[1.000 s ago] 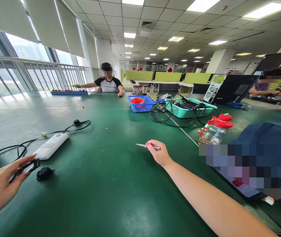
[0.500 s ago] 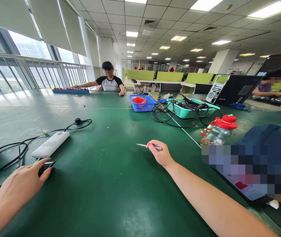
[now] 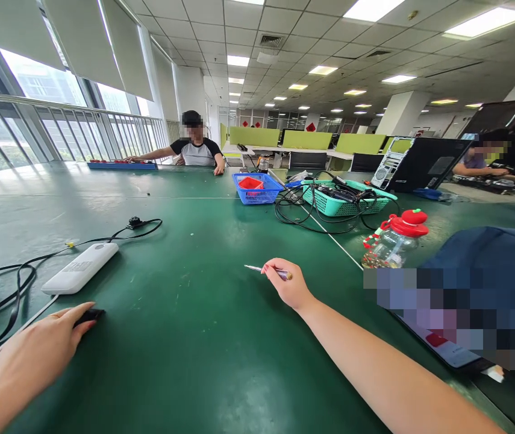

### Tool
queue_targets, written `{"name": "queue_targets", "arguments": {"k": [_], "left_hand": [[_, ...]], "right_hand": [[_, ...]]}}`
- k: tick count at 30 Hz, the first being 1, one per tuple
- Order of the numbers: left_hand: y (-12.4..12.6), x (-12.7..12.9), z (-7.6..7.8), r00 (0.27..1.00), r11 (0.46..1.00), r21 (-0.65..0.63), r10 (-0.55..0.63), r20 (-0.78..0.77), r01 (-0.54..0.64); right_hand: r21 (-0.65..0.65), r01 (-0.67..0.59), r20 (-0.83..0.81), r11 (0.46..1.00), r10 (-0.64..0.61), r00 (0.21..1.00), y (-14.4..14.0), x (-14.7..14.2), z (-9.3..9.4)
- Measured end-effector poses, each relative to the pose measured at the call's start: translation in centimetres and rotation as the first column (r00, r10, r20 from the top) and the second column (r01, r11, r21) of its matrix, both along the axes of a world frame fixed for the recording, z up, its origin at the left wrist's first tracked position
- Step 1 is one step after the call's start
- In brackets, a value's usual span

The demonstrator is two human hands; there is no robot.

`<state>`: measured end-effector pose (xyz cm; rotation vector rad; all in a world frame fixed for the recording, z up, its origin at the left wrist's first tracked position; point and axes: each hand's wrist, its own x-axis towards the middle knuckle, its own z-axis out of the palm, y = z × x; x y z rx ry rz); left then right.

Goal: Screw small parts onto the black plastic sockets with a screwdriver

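Left hand (image 3: 53,340) moved since earlier frame: dropped from lifted pinch on black part (image 3: 89,314), now flat over it, lower left of frame, on table (image 3: 203,337). Right hand (image 3: 290,284) unmoved, frame centre, pinching screwdriver (image 3: 270,270). Part set down, likely being steadied.

Left hand (image 3: 53,343) on counter (image 3: 194,337) near left edge, over a small black part (image 3: 89,314); power bank (image 3: 80,268) just behind it, cable (image 3: 8,289) trailing left. Right hand (image 3: 287,286) mid-counter with screwdriver (image 3: 268,270), tip pointing left. Bottle (image 3: 393,241) to its right. Two baskets (image 3: 257,190) well behind, centre-right.
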<state>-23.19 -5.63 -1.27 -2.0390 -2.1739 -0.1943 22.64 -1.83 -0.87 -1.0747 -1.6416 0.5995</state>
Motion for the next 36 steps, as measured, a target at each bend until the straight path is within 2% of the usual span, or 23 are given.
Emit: {"name": "queue_targets", "arguments": {"k": [3,4,6,8,10,11,13,14,16,18,22,25,27,30,36], "left_hand": [[0.1,5.1,2.4,0.994,0.988,-0.115,-0.1,0.037,0.104],[0.3,7.4,3.3,0.987,0.983,-0.094,-0.153,0.046,0.157],[1.2,12.0,4.5,0.942,0.941,-0.068,-0.325,0.087,0.331],[2.7,16.3,5.0,0.878,0.883,-0.038,-0.459,0.135,0.468],[4.5,19.8,4.7,0.803,0.817,0.008,-0.569,0.18,0.577],[5.3,21.1,4.4,0.768,0.786,0.014,-0.607,0.201,0.618],[6.8,23.0,3.4,0.717,0.743,0.021,-0.652,0.247,0.668],[7.3,23.6,2.9,0.699,0.731,0.023,-0.661,0.275,0.682],[8.0,24.2,2.1,0.671,0.723,0.028,-0.655,0.347,0.69],[8.4,24.2,1.6,0.652,0.734,0.033,-0.621,0.435,0.678],[8.7,23.4,1.3,0.617,0.772,0.037,-0.535,0.577,0.635],[9.0,23.0,1.2,0.582,0.757,0.034,-0.529,0.617,0.652],[9.2,22.9,1.0,0.567,0.75,0.037,-0.531,0.63,0.661],[9.4,23.0,0.8,0.554,0.749,0.035,-0.52,0.65,0.662],[9.2,23.1,0.7,0.539,0.74,0.044,-0.527,0.657,0.671]], "right_hand": [[0.073,-0.013,0.087,0.997,0.007,0.996,-0.3,-0.4,0.3],[0.102,-0.031,0.127,0.994,0.018,0.992,-0.4,-0.6,0.4],[0.175,-0.074,0.226,0.982,0.033,0.974,-0.7,-1.0,0.5],[0.298,-0.089,0.333,0.951,-0.016,0.943,-1.2,-1.5,0.4],[0.467,-0.096,0.426,0.879,-0.128,0.896,-1.7,-2.0,0.2],[0.552,-0.143,0.479,0.821,-0.172,0.861,-1.9,-2.3,0.0],[0.644,-0.307,0.602,0.701,-0.217,0.769,-2.3,-2.8,-0.3],[0.658,-0.352,0.636,0.666,-0.241,0.733,-2.5,-3.0,-0.5],[0.669,-0.364,0.652,0.648,-0.277,0.706,-2.5,-3.2,-0.6],[0.665,-0.314,0.632,0.677,-0.286,0.72,-2.3,-3.3,-0.5],[0.6,-0.202,0.563,0.774,-0.23,0.794,-1.9,-3.3,0.1],[0.521,-0.19,0.574,0.832,-0.176,0.8,-1.9,-3.3,0.3],[0.488,-0.201,0.604,0.849,-0.162,0.78,-2.0,-3.2,0.4],[0.477,-0.206,0.631,0.854,-0.17,0.757,-2.2,-3.0,0.4],[0.501,-0.268,0.669,0.823,-0.172,0.723,-2.3,-3.0,0.4]]}}
